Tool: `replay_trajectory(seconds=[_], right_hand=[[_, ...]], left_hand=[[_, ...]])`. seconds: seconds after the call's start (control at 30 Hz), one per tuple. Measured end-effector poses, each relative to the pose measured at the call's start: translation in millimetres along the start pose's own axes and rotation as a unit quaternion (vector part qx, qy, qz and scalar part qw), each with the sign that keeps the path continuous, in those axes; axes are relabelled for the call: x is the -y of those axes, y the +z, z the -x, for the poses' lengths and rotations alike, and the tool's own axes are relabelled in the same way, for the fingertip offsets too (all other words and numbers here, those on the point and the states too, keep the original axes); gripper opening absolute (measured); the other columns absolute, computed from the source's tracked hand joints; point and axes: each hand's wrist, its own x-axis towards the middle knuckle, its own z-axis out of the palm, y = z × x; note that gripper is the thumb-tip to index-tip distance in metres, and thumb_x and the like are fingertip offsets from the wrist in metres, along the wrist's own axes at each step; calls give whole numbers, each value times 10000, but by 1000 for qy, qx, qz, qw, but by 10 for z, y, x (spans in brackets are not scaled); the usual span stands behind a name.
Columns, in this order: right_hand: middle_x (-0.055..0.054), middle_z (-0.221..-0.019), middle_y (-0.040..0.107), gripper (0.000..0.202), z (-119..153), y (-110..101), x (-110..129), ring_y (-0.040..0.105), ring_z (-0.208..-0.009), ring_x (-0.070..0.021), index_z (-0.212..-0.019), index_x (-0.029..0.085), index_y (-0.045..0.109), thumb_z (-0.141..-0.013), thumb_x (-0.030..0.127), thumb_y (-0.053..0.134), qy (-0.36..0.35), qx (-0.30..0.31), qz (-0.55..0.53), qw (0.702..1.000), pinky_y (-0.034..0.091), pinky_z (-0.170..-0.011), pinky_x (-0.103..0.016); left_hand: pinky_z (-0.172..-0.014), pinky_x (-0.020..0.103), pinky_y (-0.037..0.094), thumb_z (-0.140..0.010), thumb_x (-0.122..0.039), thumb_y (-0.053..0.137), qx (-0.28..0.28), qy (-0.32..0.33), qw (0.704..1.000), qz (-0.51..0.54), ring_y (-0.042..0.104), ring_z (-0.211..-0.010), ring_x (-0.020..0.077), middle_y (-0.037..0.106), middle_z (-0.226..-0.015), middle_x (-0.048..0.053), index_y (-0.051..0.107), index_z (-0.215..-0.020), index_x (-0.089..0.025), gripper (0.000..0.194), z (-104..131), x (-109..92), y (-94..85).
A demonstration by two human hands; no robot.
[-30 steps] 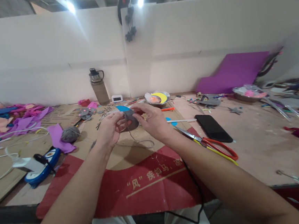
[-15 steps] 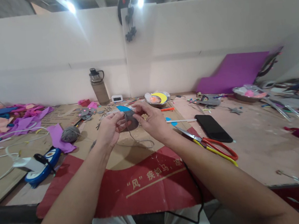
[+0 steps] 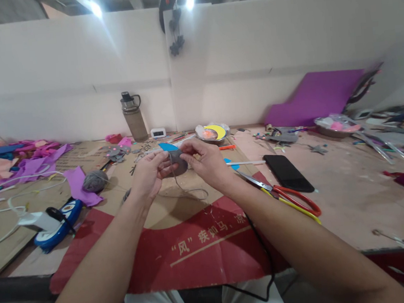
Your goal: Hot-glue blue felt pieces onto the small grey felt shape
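Observation:
Over the cardboard at the centre, my left hand [image 3: 151, 171] pinches the left side of a small grey piece [image 3: 178, 166], which has a blue pointed part [image 3: 168, 147] at its top. The fingers of my right hand [image 3: 208, 162] are closed on the right edge of the same piece. Grey yarn [image 3: 191, 190] hangs from it and loops on the cardboard. A grey yarn ball [image 3: 94, 181] lies left of my hands. Scissors with red handles [image 3: 298, 198] and a black phone [image 3: 288, 173] rest to the right.
Behind my hands are a bottle [image 3: 134, 119], a small white clock [image 3: 158, 133] and a bowl with a yellow crescent [image 3: 216, 132]. Felt scraps [image 3: 19, 163] and a blue power strip [image 3: 58, 226] are at the left. A purple sheet [image 3: 314, 99] leans at the back right.
My right hand and the grey piece have shifted very slightly. Both hands keep their hold on it.

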Motion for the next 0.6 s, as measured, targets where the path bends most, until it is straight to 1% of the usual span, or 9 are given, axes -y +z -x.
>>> replay_trajectory(seconds=[0.1, 0.2, 0.3, 0.43, 0.5, 0.6], right_hand=[[-26, -891, 699, 74, -1, -7, 12, 645, -822, -152, -908, 210, 609, -851, 164, 603, 0, -1, -1, 1000, 522, -816, -329], [-24, -903, 697, 71, 8, 1, 22, 643, -835, -152, -897, 216, 605, -851, 163, 594, 5, -2, 0, 1000, 518, -832, -336], [-24, -928, 692, 107, 26, 33, 5, 637, -854, -153, -940, 221, 603, -844, 174, 593, 17, -14, -25, 999, 511, -846, -337], [-30, -942, 665, 207, 24, 80, -76, 620, -857, -151, -1071, 221, 573, -874, 282, 580, 67, -64, -88, 992, 503, -795, -313], [-35, -955, 652, 200, 6, 82, -128, 606, -861, -147, -1046, 216, 571, -893, 342, 549, 95, -92, -112, 985, 494, -778, -303], [-23, -901, 630, 189, -1, 38, -195, 574, -801, -137, -973, 210, 571, -885, 370, 524, 139, -121, -131, 974, 482, -744, -296]], left_hand=[[-598, 220, 575, -714, -155, 720, 2, -1, 1000, -1, 634, -567, 101, 687, -694, 26, 673, -748, -125, 66, -4, 2, -4], [-578, 211, 570, -702, -142, 731, -2, -2, 1000, 8, 606, -526, 87, 648, -634, -1, 659, -723, -126, 77, 1, -12, 11], [-579, 215, 572, -688, -149, 752, -7, 5, 1000, 9, 614, -540, 88, 653, -657, -1, 649, -725, -125, 112, 20, -25, 41], [-626, 232, 584, -672, -216, 799, -18, 51, 998, -14, 652, -636, 108, 667, -731, 8, 636, -739, -137, 193, 38, -7, 61], [-634, 234, 586, -668, -253, 812, -21, 79, 996, -36, 638, -642, 104, 639, -710, -6, 636, -739, -141, 220, 31, 17, 47], [-639, 239, 589, -669, -278, 813, -32, 112, 991, -68, 618, -642, 99, 618, -703, -13, 643, -750, -140, 233, 0, 48, 9]])
